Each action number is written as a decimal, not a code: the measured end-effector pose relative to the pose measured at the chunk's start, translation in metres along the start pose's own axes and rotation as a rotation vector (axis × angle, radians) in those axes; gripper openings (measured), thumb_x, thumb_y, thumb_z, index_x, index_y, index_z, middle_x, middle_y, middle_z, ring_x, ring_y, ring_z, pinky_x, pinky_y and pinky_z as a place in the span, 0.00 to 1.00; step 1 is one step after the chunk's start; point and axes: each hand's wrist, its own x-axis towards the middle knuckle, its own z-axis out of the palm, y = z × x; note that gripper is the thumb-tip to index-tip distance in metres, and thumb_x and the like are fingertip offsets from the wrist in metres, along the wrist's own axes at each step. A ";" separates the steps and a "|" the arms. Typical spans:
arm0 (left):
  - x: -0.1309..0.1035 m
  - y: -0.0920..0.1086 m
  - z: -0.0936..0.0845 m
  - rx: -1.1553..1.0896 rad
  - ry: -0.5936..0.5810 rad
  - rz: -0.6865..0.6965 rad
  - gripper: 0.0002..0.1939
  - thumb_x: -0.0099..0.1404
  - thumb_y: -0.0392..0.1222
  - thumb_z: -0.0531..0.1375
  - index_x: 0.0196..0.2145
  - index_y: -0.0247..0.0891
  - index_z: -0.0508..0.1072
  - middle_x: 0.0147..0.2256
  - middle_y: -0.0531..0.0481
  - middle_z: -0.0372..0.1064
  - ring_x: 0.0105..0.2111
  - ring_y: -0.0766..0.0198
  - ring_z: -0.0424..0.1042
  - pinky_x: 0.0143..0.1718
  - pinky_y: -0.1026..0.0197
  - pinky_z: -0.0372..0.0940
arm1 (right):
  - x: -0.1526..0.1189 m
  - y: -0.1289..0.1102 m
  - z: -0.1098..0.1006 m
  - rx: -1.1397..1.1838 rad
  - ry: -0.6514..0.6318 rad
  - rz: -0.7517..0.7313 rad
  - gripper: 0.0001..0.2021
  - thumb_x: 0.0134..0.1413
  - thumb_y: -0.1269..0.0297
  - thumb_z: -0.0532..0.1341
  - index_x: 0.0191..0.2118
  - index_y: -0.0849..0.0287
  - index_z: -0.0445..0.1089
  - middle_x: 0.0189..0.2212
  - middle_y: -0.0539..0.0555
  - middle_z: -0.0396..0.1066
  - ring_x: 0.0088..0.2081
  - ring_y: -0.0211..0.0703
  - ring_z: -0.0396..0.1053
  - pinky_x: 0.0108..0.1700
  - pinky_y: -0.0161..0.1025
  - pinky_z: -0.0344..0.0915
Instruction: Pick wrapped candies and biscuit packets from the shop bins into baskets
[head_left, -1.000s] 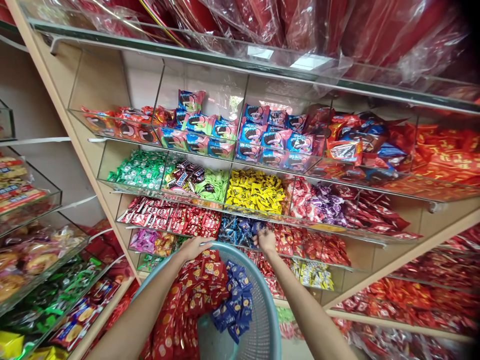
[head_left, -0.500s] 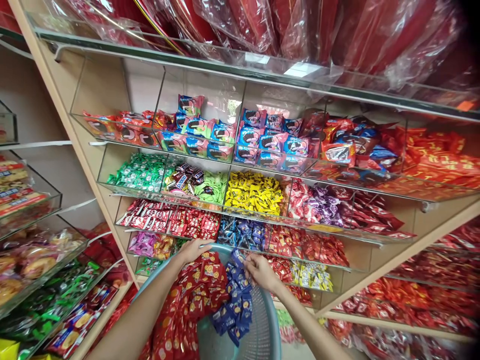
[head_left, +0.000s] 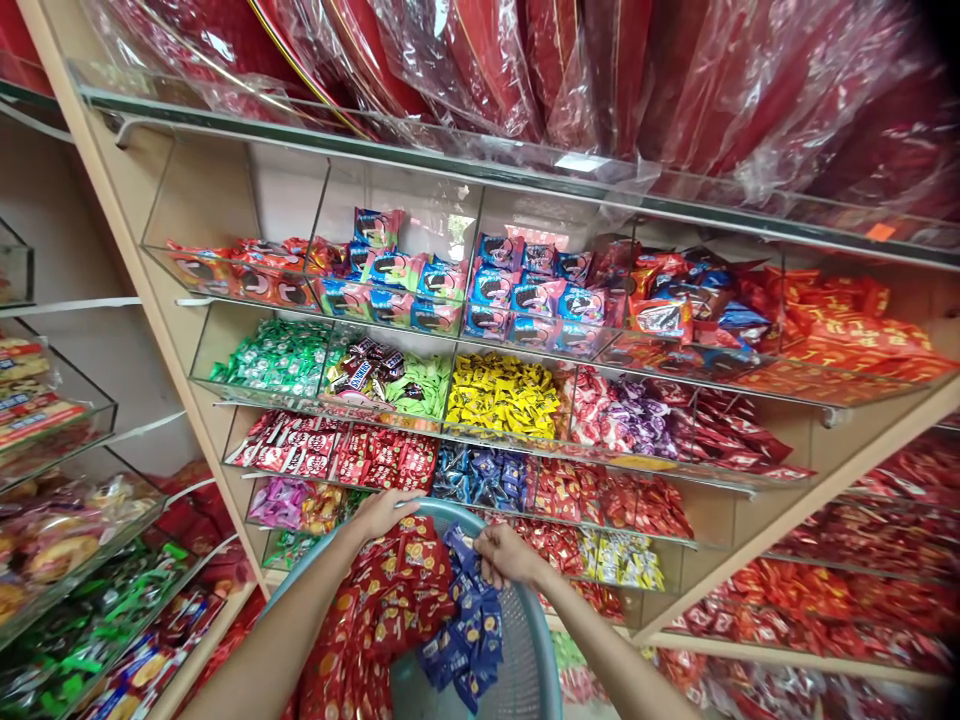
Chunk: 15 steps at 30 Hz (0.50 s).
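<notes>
A blue-green plastic basket (head_left: 551, 660) tilts in front of me, its far rim close to the lower shelves. At that far rim is my left hand (head_left: 384, 513), closed over the edge beside the red packets; its fingertips are partly hidden. Red packets with orange-slice prints (head_left: 375, 610) fill the basket's left side in a thick bunch. Inside the right part, my right hand (head_left: 504, 553) pinches the upper end of a bunch of dark blue packets (head_left: 469, 630), which hangs against the red ones. The basket's perforated wall shows to the right.
Sloping shelves with clear dividers hold wrapped sweets: yellow ones (head_left: 502, 395), green ones (head_left: 274, 355) and blue-pink biscuit packs (head_left: 495, 285). Plastic-wrapped red goods (head_left: 562, 80) lie on the glass top shelf. More stocked shelves (head_left: 127, 580) stand at my left, with a wooden upright (head_left: 142, 320) between.
The view has shifted slightly, so the shelves sit a little differently. My right hand and the blue packets have sunk slightly in the picture. My left hand keeps its place at the rim.
</notes>
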 end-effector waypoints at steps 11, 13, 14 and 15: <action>0.000 0.001 -0.001 -0.031 0.014 0.015 0.27 0.56 0.66 0.41 0.51 0.63 0.59 0.51 0.60 0.63 0.50 0.53 0.62 0.45 0.57 0.58 | 0.027 -0.010 -0.053 0.163 0.479 -0.098 0.10 0.48 0.58 0.55 0.23 0.58 0.59 0.10 0.45 0.63 0.09 0.33 0.57 0.11 0.29 0.50; 0.000 0.001 -0.001 -0.027 0.011 0.011 0.27 0.55 0.66 0.41 0.51 0.64 0.58 0.51 0.60 0.63 0.50 0.52 0.63 0.45 0.56 0.58 | 0.041 -0.012 -0.065 0.219 0.551 -0.056 0.06 0.49 0.61 0.53 0.27 0.57 0.59 0.13 0.46 0.66 0.11 0.34 0.60 0.12 0.29 0.52; 0.000 0.001 -0.001 -0.024 0.008 0.007 0.27 0.56 0.66 0.41 0.51 0.63 0.58 0.50 0.59 0.64 0.49 0.52 0.63 0.45 0.56 0.58 | 0.049 -0.013 -0.069 0.251 0.591 -0.034 0.05 0.50 0.62 0.52 0.27 0.57 0.58 0.14 0.47 0.67 0.12 0.34 0.61 0.13 0.29 0.54; 0.000 0.002 -0.002 -0.022 0.005 0.005 0.27 0.56 0.66 0.41 0.52 0.63 0.58 0.50 0.58 0.64 0.49 0.52 0.63 0.45 0.56 0.58 | 0.056 -0.013 -0.072 0.278 0.629 -0.012 0.05 0.51 0.63 0.51 0.27 0.57 0.58 0.15 0.48 0.68 0.14 0.34 0.63 0.14 0.29 0.56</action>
